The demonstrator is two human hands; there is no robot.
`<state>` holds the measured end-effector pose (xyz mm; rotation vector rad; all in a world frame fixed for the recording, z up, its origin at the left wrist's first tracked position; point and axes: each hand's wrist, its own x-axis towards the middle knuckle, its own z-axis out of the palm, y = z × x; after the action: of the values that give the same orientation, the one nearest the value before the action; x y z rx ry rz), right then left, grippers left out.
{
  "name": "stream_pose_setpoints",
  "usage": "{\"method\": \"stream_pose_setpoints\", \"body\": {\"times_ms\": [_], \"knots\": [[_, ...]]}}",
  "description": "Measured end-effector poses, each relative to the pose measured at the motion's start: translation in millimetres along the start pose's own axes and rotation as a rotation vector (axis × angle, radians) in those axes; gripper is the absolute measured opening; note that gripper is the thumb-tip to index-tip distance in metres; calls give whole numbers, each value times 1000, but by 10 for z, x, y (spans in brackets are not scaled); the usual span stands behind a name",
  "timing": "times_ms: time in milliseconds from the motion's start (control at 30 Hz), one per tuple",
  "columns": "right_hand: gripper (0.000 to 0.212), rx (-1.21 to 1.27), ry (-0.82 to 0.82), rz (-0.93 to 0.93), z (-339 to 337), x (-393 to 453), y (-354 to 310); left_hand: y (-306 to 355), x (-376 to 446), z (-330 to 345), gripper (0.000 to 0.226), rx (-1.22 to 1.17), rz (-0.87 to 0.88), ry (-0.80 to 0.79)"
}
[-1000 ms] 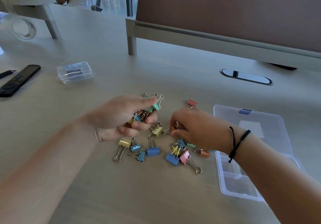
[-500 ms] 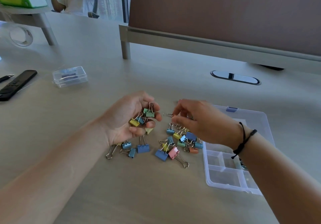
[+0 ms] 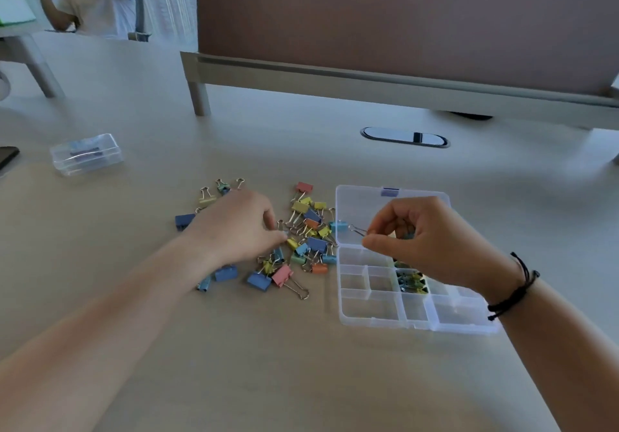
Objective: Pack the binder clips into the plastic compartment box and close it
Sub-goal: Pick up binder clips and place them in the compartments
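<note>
On the worktop [image 3: 301, 364], around the work: a small clear case [image 3: 86, 154] sits far left, lid on, something dark inside; a dark flat object [image 3: 6, 160] is cut by the left edge; an oval cable port [image 3: 405, 137] lies at the back, below a brown divider panel [image 3: 402, 22]. Another person [image 3: 90, 2] sits at the far end, top left.
Clip pile: binder clips [image 3: 306, 230] lie loose in a heap at centre, blue, yellow, pink, orange and green, pointing every way; a few stragglers sit left of the heap, partly hidden by the left hand.
Box: plastic compartment box [image 3: 371, 311] stands just right of the heap, open, its lid [image 3: 358, 203] laid flat on the far side with a blue latch at the far rim. Long axis runs left to right. One middle compartment holds small clips; the near cells show none.
Right hand: right hand [image 3: 422, 240] hangs over the hinge line, blocking the box's far-right cells; thumb and first fingers [image 3: 375, 240] pinch the wire handle of a light blue clip [image 3: 338, 225]. Clip's long axis lies about level, body pointing left toward the heap, over the lid's left edge. Black cord bracelet [image 3: 512, 284] on the wrist.
Left hand: left hand [image 3: 234, 230] rests palm down on the heap's left side, fingers curled into the clips; what they grip, cannot tell.
</note>
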<state>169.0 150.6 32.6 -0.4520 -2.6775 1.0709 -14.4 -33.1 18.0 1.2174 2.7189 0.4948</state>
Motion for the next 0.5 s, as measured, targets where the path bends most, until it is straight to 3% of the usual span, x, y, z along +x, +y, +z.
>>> {"method": "stream_pose_setpoints", "body": {"times_ms": [500], "knots": [[10,0,27,54,-290,-350,290,167,35,184,22,46,-70,115]]}}
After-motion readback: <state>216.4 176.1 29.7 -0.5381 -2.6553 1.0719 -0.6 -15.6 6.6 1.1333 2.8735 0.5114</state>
